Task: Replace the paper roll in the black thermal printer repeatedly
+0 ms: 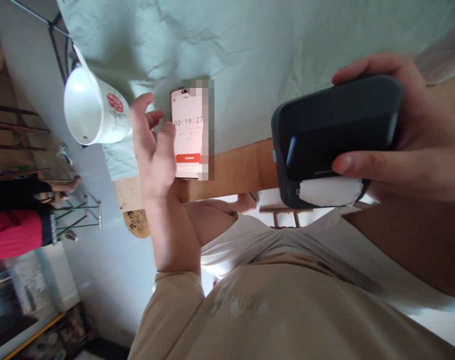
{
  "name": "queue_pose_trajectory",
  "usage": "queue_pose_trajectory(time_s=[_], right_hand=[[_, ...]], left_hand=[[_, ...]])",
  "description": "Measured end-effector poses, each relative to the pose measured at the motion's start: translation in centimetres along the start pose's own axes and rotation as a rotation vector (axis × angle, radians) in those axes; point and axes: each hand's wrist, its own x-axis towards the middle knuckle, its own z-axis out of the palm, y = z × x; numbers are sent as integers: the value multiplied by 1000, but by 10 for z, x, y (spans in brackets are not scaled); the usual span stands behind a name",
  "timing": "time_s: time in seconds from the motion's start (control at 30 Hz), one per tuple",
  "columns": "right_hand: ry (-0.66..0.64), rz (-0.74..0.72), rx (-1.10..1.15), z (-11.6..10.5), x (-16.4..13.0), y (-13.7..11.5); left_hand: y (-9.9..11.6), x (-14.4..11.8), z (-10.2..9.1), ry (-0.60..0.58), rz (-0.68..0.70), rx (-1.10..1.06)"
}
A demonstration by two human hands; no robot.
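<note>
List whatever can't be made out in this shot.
All in the head view:
1. Phone: a pixelated block hides the right strip of the screen, and the text under the timer is too small to read.
2. Dark device: the right hand covers its far end.
3. Left hand: contact with the phone is unclear.

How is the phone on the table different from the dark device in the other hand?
The phone lies flat on the green cloth, while the dark device is held up in the right hand. The phone is thin with a lit white screen showing a timer; the device is thicker and has no lit screen. White paper sticks out of the device only. Both are rounded rectangles.
</note>
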Motion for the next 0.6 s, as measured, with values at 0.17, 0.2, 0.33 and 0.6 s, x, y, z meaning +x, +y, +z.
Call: queue_pose_trajectory(time_s=[0.17, 0.2, 0.33, 0.6], right_hand=[[-3, -12, -15, -2, -2, -1], [-5, -8, -15, -2, -2, -2], [25, 6, 2, 1, -1, -2], [10, -16, 29, -1, 0, 2]], left_hand=[[-9, 5, 3, 173, 121, -219], [-10, 7, 5, 205, 146, -239], [-5, 12, 11, 358, 275, -398], [22, 9, 16, 495, 311, -509]])
